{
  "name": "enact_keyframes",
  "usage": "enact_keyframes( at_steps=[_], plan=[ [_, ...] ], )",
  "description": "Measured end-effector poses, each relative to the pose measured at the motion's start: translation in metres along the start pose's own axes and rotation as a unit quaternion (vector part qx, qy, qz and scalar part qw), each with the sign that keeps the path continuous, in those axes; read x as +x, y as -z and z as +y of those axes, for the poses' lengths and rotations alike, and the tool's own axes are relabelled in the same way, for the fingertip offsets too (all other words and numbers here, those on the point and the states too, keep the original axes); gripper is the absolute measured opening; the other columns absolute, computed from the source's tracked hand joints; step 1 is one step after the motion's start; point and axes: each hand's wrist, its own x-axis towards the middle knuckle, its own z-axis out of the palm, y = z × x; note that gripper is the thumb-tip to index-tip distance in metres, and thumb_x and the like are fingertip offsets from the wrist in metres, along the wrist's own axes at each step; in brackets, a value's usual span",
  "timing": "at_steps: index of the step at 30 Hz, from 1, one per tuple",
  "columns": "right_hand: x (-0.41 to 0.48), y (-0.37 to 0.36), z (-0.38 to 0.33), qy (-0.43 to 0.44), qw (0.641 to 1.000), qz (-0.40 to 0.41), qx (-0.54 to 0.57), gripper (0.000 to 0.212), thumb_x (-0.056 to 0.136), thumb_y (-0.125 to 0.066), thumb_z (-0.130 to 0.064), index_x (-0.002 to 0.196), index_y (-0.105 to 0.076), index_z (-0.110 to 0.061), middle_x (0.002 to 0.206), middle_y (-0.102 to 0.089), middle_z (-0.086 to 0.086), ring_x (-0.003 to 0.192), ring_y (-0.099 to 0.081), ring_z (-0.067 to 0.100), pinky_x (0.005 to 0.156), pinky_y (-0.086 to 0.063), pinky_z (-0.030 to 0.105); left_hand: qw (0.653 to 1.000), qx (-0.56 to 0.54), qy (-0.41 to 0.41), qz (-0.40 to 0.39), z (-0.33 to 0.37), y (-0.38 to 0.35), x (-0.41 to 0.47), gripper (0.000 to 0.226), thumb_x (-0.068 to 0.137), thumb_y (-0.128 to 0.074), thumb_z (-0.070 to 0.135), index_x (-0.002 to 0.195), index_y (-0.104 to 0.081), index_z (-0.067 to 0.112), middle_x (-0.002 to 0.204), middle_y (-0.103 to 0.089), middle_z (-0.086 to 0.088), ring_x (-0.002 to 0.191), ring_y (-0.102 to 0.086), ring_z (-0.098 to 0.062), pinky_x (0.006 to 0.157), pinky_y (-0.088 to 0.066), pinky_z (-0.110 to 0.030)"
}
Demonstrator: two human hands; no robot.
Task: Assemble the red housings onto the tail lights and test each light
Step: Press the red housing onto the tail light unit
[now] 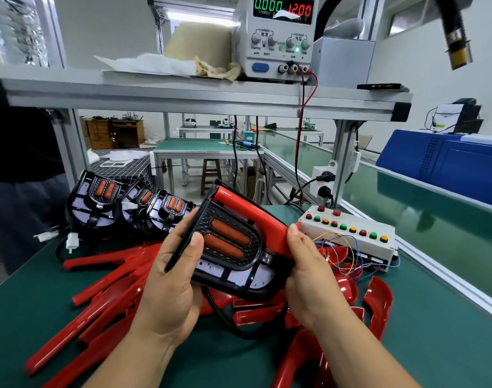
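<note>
Green matting (435, 317) covers the bench, smooth and slightly glossy. An aluminium-profile shelf (183, 93) crosses above it and carries a grey bench power supply (275, 37). Its display reads 0.000 in green and 12.00 in red. The knob labels CURRENT, VOLTAGE, COARSE and FINE are partly legible.

A loose pile of red housings (99, 312) lies on the mat below my hands. They are glossy plastic, long and curved, lying at mixed angles. Three bare tail lights (99, 203) stand in a row at the back left, with black frames and orange lens bars.

I hold one tail light (228, 242) above the pile, its face turned up toward me. Its long axis runs from upper left to lower right, with the straight edge at the left and the rounded end at the lower right. It has two orange bars set in a black honeycomb-textured bezel. One red housing (253, 217) lies along its upper edge on the same diagonal.

A white button box (348, 233) sits to the right, with red, green and yellow buttons and thin coloured wires.

My left hand (169, 289) grips the straight edge, thumb pressed on the face. My right hand (309, 275) grips the rounded end, thumb on the housing tip.

A white connector (72, 242) lies by the spare lights.
</note>
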Motion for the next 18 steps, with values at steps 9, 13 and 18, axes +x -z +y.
enact_keyframes(
  at_steps=[9, 13, 18],
  plan=[
    [-0.006, 0.003, -0.005, 0.095, 0.989, 0.011, -0.114, 0.042, 0.083, -0.056, -0.051, 0.103, -0.066, -0.015, 0.106, -0.072, 0.01, 0.103, -0.066, 0.025, 0.101, -0.048, 0.048, 0.981, 0.134, 0.082, -0.114, 0.027, 0.027, 0.025, 0.052, 0.092, -0.053, 0.043, 0.135, -0.056, 0.016, 0.12, -0.068, -0.017, 0.108, -0.067, -0.033, 0.092, -0.053, -0.053],
    [-0.012, 0.001, -0.004, 0.134, 0.968, -0.012, -0.212, 0.049, 0.075, -0.053, -0.063, 0.109, -0.062, -0.029, 0.111, -0.068, -0.002, 0.111, -0.062, 0.016, 0.1, -0.048, 0.035, 0.98, 0.155, 0.079, -0.094, 0.024, 0.023, 0.016, 0.07, 0.077, -0.043, 0.077, 0.111, -0.072, 0.023, 0.114, -0.072, -0.015, 0.107, -0.069, -0.03, 0.077, -0.059, -0.036],
    [-0.014, 0.003, -0.005, 0.217, 0.942, -0.052, -0.25, 0.02, 0.087, -0.057, -0.055, 0.105, -0.049, -0.051, 0.104, -0.055, -0.012, 0.101, -0.056, 0.005, 0.096, -0.044, 0.028, 0.977, 0.193, 0.086, -0.039, 0.021, 0.013, 0.012, 0.075, 0.077, -0.038, 0.081, 0.107, -0.071, 0.021, 0.099, -0.076, -0.014, 0.09, -0.074, -0.032, 0.061, -0.06, -0.039]
  ],
)
